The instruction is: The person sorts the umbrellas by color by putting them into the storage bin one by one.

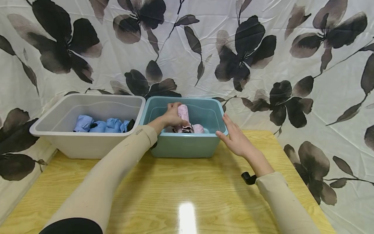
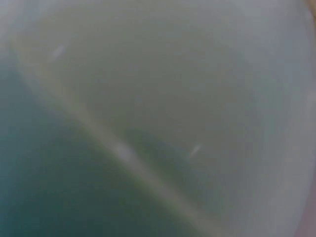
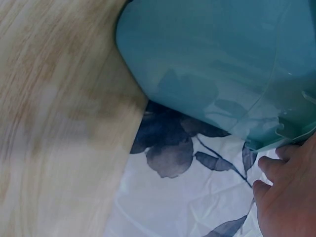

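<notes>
Inside the teal bin, my left hand grips a pink cloth roll that stands on end, thumb on the near side. Its lower end shows dark, ruffled edges. Beside it, to the right, lies another pink roll. My right hand is at the bin's right rim, fingers extended and thumb near the front corner. In the right wrist view the fingers of that hand lie along the teal rim. The left wrist view is blurred, with the held roll out of sight.
A light grey bin stands just left of the teal one, with several blue cloth rolls in a row inside. Both sit at the back of a wooden table, against a floral curtain.
</notes>
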{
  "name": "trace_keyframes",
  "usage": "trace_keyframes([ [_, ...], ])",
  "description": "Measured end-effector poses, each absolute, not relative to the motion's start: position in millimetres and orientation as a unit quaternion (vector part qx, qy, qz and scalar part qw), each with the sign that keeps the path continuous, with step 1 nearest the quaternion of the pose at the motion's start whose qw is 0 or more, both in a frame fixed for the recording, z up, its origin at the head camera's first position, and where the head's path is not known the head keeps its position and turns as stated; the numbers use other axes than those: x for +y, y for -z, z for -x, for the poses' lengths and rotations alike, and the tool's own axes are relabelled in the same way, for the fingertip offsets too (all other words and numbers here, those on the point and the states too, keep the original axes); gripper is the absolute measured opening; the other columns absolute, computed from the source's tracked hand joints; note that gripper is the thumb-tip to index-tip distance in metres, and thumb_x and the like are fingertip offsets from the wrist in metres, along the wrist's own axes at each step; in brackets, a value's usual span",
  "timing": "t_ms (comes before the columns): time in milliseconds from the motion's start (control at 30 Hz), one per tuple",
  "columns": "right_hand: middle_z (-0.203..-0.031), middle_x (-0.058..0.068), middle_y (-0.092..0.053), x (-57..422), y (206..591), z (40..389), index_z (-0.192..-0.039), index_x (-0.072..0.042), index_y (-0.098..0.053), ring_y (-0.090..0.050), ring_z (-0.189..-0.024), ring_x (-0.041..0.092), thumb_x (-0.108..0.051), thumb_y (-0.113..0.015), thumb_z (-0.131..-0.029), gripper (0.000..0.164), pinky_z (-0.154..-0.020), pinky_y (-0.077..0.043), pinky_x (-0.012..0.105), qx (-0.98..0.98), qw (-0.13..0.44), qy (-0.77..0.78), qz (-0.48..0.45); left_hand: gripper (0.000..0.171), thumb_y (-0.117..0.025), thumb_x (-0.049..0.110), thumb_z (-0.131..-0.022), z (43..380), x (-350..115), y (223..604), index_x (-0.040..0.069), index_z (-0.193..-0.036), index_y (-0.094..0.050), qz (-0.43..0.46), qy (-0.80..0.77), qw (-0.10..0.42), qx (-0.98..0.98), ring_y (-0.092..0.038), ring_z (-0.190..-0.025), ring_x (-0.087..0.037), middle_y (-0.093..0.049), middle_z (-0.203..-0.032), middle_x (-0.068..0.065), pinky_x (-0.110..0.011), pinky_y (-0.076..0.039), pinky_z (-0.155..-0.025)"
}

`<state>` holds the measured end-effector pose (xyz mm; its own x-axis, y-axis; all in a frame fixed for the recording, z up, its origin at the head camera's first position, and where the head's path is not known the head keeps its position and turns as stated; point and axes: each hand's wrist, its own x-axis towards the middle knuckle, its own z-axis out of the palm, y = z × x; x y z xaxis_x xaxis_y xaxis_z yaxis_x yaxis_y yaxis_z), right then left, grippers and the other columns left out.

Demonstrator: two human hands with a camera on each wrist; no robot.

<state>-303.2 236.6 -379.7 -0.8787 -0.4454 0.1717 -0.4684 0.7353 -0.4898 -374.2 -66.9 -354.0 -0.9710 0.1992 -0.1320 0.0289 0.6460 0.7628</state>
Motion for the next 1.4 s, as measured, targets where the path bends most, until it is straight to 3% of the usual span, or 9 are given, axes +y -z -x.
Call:
trace_keyframes([
  [167,-0.174,0.014,-0.003,236.5,379.7,301.1,-0.166,-0.001,-0.011,-0.009,-0.16,0.034,-0.053,-0.042,-0.11,0.082,-0.127,-0.008,0.056,-0.931,0.016,-0.267,-0.25,0.101,-0.084,0.021,-0.087,369.0,-66.2,357.6,0.008,-0.161,-0.016,-0.09,-0.381,0.153,0.907,-0.031,-0.143,-0.041,-0.004,-0.16,-0.025,-0.049,-0.032,-0.12],
  [500,-0.174,0.014,-0.004,238.1,381.2,300.4,-0.166,-0.001,-0.012,-0.009,-0.16,0.034,-0.051,-0.043,-0.11,0.081,-0.127,-0.007,0.055,-0.93,0.018,-0.268,-0.252,0.091,-0.076,0.03,-0.094,369.7,-65.6,363.3,0.011,-0.163,-0.019,-0.163,-0.281,0.225,0.919,-0.023,-0.149,-0.039,-0.01,-0.162,-0.024,-0.052,-0.03,-0.121],
  [733,-0.174,0.014,-0.005,237.8,381.6,300.4,-0.166,-0.001,-0.012,-0.009,-0.16,0.033,-0.051,-0.043,-0.11,0.081,-0.127,-0.008,0.055,-0.93,0.02,-0.267,-0.253,0.083,-0.059,0.03,-0.102,372.6,-68.1,361.8,0.003,-0.166,-0.014,-0.192,-0.207,0.311,0.907,-0.009,-0.158,-0.039,-0.007,-0.171,-0.024,-0.051,-0.017,-0.127],
  [867,-0.174,0.014,-0.005,238.4,382.3,300.8,-0.166,-0.002,-0.012,-0.009,-0.16,0.033,-0.05,-0.044,-0.11,0.081,-0.127,-0.008,0.054,-0.93,0.019,-0.267,-0.251,0.076,-0.051,0.034,-0.105,373.1,-67.9,362.0,0.004,-0.166,-0.016,-0.197,-0.199,0.331,0.901,-0.011,-0.159,-0.037,-0.015,-0.171,-0.022,-0.048,-0.015,-0.128],
  [1033,-0.174,0.016,-0.006,237.5,383.4,302.3,-0.166,-0.002,-0.013,-0.009,-0.16,0.033,-0.053,-0.043,-0.109,0.082,-0.127,-0.008,0.055,-0.931,0.019,-0.268,-0.249,0.074,-0.051,0.035,-0.107,372.0,-69.9,360.5,0.005,-0.166,-0.017,-0.182,-0.235,0.328,0.897,-0.015,-0.158,-0.037,-0.019,-0.171,-0.021,-0.05,-0.018,-0.127],
  [1167,-0.174,0.016,-0.007,235.6,384.9,303.4,-0.166,-0.001,-0.014,-0.01,-0.159,0.034,-0.055,-0.042,-0.109,0.083,-0.127,-0.008,0.056,-0.931,0.02,-0.266,-0.248,0.072,-0.052,0.033,-0.108,371.0,-73.3,358.5,0.003,-0.165,-0.021,-0.173,-0.268,0.307,0.897,-0.025,-0.155,-0.036,-0.022,-0.17,-0.021,-0.049,-0.028,-0.123],
  [1300,-0.174,0.015,-0.007,232.8,383.6,305.9,-0.165,-0.001,-0.015,-0.011,-0.159,0.033,-0.055,-0.043,-0.108,0.083,-0.127,-0.008,0.055,-0.933,0.022,-0.26,-0.248,0.069,-0.055,0.03,-0.107,370.9,-77.5,353.0,0.0,-0.163,-0.026,-0.183,-0.29,0.253,0.905,-0.03,-0.153,-0.037,-0.028,-0.168,-0.021,-0.05,-0.031,-0.122],
  [1400,-0.174,0.012,-0.006,231.8,381.0,307.7,-0.166,-0.003,-0.016,-0.011,-0.159,0.034,-0.056,-0.047,-0.107,0.085,-0.127,-0.009,0.055,-0.934,0.024,-0.266,-0.239,0.067,-0.057,0.029,-0.107,367.0,-78.3,342.7,-0.001,-0.16,-0.033,-0.2,-0.296,0.174,0.918,-0.033,-0.151,-0.038,-0.036,-0.164,-0.022,-0.051,-0.032,-0.121],
])
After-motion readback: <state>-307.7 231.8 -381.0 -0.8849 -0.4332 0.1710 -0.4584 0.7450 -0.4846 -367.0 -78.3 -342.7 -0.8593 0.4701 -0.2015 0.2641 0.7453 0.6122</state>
